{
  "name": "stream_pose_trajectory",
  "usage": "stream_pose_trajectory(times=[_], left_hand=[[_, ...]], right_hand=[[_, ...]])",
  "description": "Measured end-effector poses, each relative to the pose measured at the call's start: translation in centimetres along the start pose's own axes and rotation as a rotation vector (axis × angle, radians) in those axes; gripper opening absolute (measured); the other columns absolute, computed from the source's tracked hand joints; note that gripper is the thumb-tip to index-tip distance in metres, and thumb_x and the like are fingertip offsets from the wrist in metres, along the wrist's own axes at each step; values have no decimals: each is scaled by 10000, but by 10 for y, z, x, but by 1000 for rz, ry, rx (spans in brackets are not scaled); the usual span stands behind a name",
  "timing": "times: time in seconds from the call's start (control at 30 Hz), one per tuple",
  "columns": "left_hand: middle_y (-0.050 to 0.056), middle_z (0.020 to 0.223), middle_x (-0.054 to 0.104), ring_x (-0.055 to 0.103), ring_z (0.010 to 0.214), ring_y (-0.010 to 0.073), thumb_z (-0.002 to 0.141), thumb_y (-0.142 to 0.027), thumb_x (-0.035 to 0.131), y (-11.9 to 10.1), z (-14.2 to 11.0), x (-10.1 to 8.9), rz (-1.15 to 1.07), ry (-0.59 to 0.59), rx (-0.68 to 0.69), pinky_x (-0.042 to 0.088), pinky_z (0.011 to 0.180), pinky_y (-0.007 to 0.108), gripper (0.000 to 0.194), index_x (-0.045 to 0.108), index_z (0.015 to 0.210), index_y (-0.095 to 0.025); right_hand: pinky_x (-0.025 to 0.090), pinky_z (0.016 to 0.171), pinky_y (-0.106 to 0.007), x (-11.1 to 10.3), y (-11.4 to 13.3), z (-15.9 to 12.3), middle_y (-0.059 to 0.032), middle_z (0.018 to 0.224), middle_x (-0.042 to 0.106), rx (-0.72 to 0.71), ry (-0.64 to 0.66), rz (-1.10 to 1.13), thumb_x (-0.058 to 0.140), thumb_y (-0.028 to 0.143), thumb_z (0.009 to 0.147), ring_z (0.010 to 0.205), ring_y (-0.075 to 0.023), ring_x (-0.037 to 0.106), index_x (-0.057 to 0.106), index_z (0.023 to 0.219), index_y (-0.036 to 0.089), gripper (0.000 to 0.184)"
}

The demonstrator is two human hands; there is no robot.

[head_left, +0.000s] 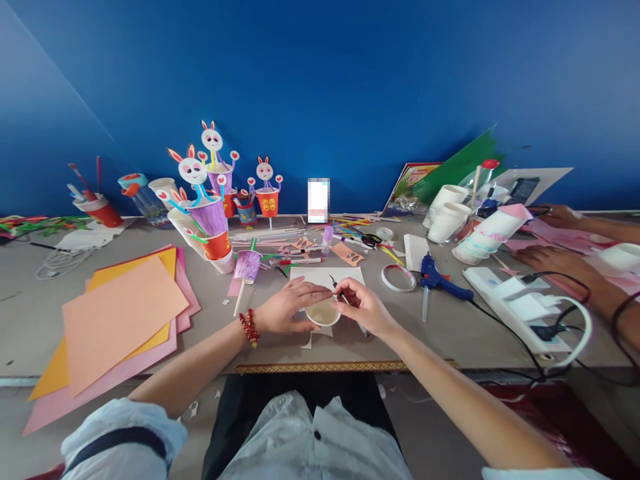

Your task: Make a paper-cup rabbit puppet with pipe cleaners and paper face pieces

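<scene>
A white paper cup stands in front of me with its round opening facing up. My left hand is around the cup's far and left sides, fingers stretched along the rim and thumb at the near edge. My right hand pinches a slim black pen over the cup's right rim. The pen slants, with one end pointing up and left. Behind the cup lies a white sheet of paper, and a few paper scraps are near its base.
Coloured paper sheets are stacked at left. Cup-and-rabbit figures and a purple cup on a stick stand nearby. A blue glue gun, tape roll and power strip lie right. Another person's hands rest at far right.
</scene>
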State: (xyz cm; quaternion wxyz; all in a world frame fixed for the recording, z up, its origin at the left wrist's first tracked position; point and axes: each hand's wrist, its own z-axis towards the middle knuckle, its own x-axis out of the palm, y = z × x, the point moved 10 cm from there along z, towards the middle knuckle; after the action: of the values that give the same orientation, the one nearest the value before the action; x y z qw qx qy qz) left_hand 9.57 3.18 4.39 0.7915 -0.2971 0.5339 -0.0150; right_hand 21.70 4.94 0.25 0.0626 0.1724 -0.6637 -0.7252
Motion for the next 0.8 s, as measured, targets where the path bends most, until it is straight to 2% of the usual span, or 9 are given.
stream_pose_trajectory(times=[0.1,0.17,0.23,0.4,0.57,0.8], left_hand=[[107,1495,467,454,1349,280,931,-545,475,-4,-2,-2,-26,20,50,173,1181,502,657,300,1513,-295],[87,1519,441,430,1371,263,997,-482,313,-4,-2,-4,-64,27,49,190,1177,494,543,309,1509,-304],[65,1520,444,415,1385,248,1020,-415,222,-2,-2,-7,-89,33,20,208,1172,479,500,342,1496,-315],[55,1507,466,401,1402,241,1024,-408,219,-3,-1,-11,-116,28,-15,190,1181,477,492,379,1480,-318],[51,1514,456,391,1410,230,1028,-421,214,-6,-2,-11,-140,23,3,145,1187,489,491,337,1496,-338],[54,1513,458,366,1426,230,1020,-479,199,0,-3,-7,-176,35,-23,117,1186,501,511,353,1487,-341]], right_hand=[[397,465,-205,1,-1,1,59,689,484,11,16,14,722,445,805,513,-85,440,530,946,227,323],[395,467,-204,1,-2,1,58,687,478,14,26,12,726,448,800,519,-85,436,531,947,224,331],[393,468,-206,0,-2,2,57,687,476,21,27,9,727,459,794,521,-88,437,534,947,223,341],[390,463,-211,1,-5,2,51,700,493,52,27,24,736,478,777,516,-91,439,542,951,227,362],[396,471,-215,0,-7,2,35,720,510,77,19,15,731,486,774,542,-103,452,547,954,228,364],[427,554,-237,3,-9,2,9,756,529,76,43,-25,686,502,811,648,-138,502,571,945,214,337]])
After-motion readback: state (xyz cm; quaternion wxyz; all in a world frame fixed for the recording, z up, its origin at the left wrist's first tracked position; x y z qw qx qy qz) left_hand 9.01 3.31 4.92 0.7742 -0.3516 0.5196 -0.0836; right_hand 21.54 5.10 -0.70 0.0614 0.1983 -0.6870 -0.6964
